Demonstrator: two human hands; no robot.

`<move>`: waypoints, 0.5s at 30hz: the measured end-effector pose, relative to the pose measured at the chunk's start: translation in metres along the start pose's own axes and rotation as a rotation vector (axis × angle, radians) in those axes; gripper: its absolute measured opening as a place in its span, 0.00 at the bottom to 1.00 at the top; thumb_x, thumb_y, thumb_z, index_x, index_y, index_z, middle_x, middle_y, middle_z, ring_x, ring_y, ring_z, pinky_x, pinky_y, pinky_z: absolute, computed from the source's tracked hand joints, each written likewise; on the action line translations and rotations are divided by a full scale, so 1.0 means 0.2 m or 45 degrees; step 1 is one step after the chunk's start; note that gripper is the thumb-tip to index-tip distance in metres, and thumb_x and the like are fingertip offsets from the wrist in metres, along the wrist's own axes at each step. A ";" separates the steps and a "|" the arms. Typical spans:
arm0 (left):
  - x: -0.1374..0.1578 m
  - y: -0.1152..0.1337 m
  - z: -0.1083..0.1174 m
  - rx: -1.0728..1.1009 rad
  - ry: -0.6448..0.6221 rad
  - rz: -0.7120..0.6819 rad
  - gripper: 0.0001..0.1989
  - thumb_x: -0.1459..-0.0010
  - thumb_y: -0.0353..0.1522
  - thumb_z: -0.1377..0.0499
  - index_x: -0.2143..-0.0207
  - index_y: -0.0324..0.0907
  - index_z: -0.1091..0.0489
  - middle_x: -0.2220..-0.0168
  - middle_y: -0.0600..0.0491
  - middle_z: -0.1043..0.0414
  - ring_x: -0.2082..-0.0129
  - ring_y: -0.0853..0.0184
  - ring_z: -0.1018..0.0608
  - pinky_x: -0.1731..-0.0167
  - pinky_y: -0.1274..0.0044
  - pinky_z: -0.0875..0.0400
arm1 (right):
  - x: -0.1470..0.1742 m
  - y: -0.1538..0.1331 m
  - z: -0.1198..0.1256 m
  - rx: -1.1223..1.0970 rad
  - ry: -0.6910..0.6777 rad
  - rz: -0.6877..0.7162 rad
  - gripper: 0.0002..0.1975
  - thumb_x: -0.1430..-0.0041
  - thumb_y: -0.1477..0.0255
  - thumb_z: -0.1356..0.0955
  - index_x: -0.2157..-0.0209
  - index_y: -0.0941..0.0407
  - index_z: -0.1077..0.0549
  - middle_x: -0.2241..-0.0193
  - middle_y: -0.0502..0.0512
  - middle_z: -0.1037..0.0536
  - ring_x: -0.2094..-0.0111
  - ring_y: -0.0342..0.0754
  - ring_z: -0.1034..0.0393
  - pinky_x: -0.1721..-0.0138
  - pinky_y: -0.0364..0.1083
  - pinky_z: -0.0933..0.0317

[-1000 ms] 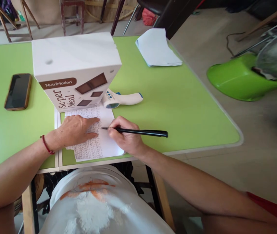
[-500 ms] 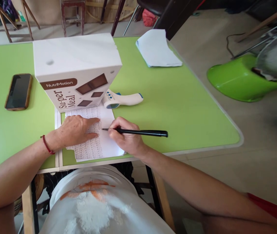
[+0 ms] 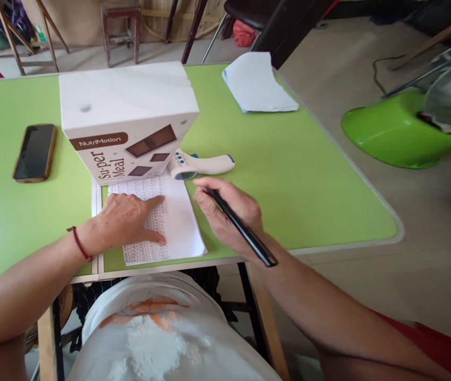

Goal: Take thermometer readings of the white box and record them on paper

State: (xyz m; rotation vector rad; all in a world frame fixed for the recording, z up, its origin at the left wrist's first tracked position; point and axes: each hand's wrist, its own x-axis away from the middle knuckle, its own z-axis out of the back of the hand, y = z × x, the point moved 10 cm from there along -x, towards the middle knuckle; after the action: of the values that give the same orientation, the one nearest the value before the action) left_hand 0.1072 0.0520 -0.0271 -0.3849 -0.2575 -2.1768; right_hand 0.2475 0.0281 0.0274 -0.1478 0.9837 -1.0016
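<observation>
My left hand (image 3: 128, 219) lies with thumb and index finger spread on a sheet of paper (image 3: 183, 222), whose left part is covered in rows of handwriting. Part of the writing is hidden under that hand. Held in my right hand (image 3: 231, 214) is a black pen (image 3: 245, 227), slanting down toward my wrist at its back end. This hand is to the right of the paper, over the green table. Just beyond its fingertips lies a white handheld thermometer (image 3: 205, 164). A white NutriMotion box (image 3: 126, 100) stands at the paper's far edge.
On the green table (image 3: 308, 196), a phone (image 3: 34, 153) lies at the left. Folded white sheets (image 3: 259, 84) rest near the far right edge. A bright green plastic stool or tub (image 3: 392, 132) is on the floor to the right.
My right hand has moved right, off the paper, with the pen; the pen has turned from nearly level to slanting. My left hand stays on the paper, its thumb slightly lower.
</observation>
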 end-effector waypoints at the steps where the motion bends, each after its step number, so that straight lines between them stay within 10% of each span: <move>1: 0.00 0.00 0.00 -0.006 -0.005 0.008 0.46 0.49 0.60 0.40 0.33 0.50 0.42 0.64 0.43 0.20 0.62 0.45 0.19 0.65 0.64 0.28 | -0.01 -0.01 0.01 0.080 -0.008 0.085 0.08 0.35 0.74 0.35 0.55 0.54 0.27 0.67 0.53 0.20 0.68 0.46 0.24 0.66 0.45 0.30; 6: 0.00 -0.01 -0.01 -0.028 0.025 0.039 0.45 0.48 0.61 0.41 0.33 0.51 0.43 0.62 0.43 0.20 0.60 0.46 0.19 0.65 0.67 0.29 | 0.00 0.00 -0.11 0.342 -0.409 0.423 0.10 0.37 0.81 0.37 0.58 0.59 0.26 0.68 0.59 0.20 0.65 0.51 0.26 0.63 0.49 0.31; 15: -0.06 -0.06 0.01 -0.007 0.119 0.068 0.43 0.47 0.59 0.41 0.35 0.49 0.40 0.62 0.42 0.20 0.60 0.46 0.20 0.65 0.66 0.30 | -0.03 0.11 -0.27 0.442 -0.843 0.375 0.18 0.42 0.87 0.41 0.62 0.56 0.25 0.70 0.57 0.24 0.68 0.50 0.33 0.65 0.48 0.41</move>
State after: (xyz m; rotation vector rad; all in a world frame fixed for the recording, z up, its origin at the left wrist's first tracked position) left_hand 0.1045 0.0697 -0.0299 -0.2886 -0.1873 -2.1371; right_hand 0.2199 0.0609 -0.0117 -0.0356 0.2107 -0.7570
